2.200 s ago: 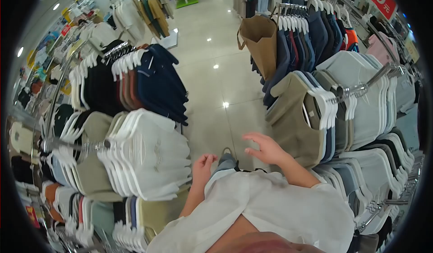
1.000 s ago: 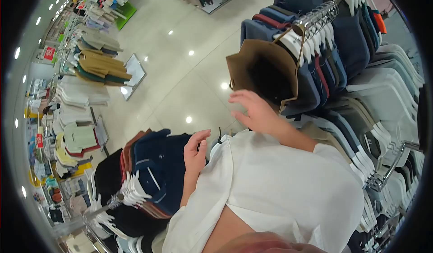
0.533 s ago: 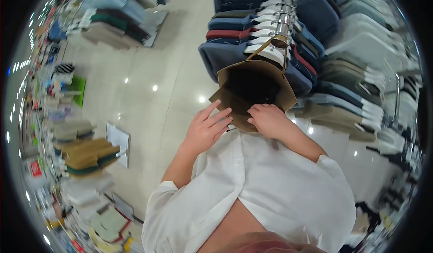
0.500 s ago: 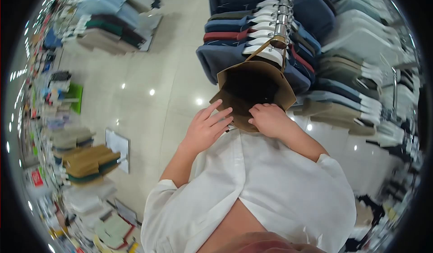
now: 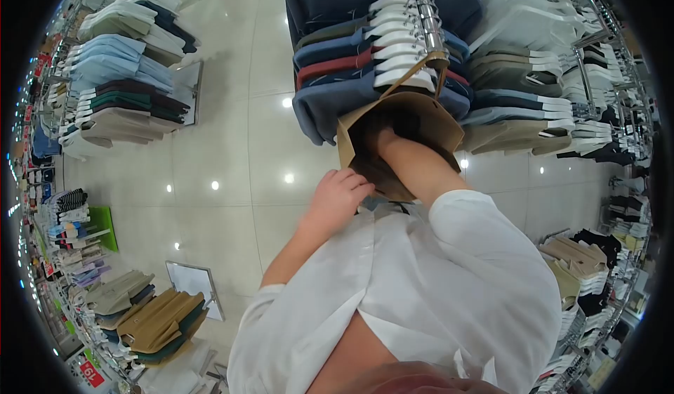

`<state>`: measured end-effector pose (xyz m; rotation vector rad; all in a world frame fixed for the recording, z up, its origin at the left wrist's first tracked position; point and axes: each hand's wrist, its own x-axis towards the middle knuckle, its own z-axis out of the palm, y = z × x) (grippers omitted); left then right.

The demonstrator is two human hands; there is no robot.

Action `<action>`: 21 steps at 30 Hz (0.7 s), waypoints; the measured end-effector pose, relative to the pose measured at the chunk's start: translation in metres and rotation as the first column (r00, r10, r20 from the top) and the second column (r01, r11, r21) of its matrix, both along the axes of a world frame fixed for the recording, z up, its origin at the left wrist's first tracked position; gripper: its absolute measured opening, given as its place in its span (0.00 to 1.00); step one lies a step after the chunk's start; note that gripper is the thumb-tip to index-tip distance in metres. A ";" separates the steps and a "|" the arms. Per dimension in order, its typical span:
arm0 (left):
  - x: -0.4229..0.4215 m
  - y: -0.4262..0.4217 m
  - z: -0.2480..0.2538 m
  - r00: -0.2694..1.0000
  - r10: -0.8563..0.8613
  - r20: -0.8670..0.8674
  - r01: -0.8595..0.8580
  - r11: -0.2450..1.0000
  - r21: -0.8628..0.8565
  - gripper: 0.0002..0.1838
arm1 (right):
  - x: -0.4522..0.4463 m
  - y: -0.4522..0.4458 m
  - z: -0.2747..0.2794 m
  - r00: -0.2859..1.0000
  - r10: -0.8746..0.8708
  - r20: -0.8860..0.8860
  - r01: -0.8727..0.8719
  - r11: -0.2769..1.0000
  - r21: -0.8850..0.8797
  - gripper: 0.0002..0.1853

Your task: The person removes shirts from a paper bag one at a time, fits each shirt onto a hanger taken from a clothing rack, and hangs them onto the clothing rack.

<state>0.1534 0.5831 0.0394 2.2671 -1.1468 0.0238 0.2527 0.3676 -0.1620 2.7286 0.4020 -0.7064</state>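
Note:
A brown paper bag (image 5: 444, 121) hangs by its handles from the front end of a metal clothes rail (image 5: 423, 15), its mouth open toward me. My right hand (image 5: 383, 138) has gone deep into the bag. Only the wrist and forearm show clearly, and its fingers are lost in the dark interior. At the bag's near left rim, my left hand (image 5: 340, 196) has its fingers bent over the paper edge, gripping it. What lies inside the bag is too dark to make out.
Dark blue and red garments (image 5: 333, 71) on white hangers fill the rail behind the bag. More racks of shirts (image 5: 540, 60) stand close on the right. Across the tiled floor (image 5: 217, 155), clothing racks (image 5: 119, 64) line the left side, with a mirror-like panel (image 5: 195, 286) near the floor.
My right hand has moved from the bag's near rim down inside it. The left hand's spread fingers have closed on the rim. The view has shifted slightly.

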 end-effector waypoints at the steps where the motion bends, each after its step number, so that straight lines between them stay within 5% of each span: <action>1: -0.003 -0.001 0.000 1.000 0.008 -0.006 -0.008 1.000 -0.015 0.15 | 0.001 -0.006 -0.023 0.989 -0.033 0.141 0.030 0.999 0.022 0.29; 3: -0.004 0.001 -0.002 1.000 0.028 -0.006 -0.028 0.999 -0.030 0.15 | 0.003 -0.008 -0.036 0.948 -0.187 0.258 0.155 0.978 0.139 0.25; 7: -0.002 0.003 -0.006 0.997 0.074 0.003 -0.074 0.996 -0.039 0.15 | 0.017 -0.014 -0.038 0.952 -0.303 0.039 0.288 0.932 0.220 0.19; 21: 0.004 -0.008 -0.007 0.996 0.087 0.002 -0.087 0.996 -0.037 0.13 | 0.009 -0.021 -0.075 0.946 -0.250 0.206 0.224 0.964 0.141 0.23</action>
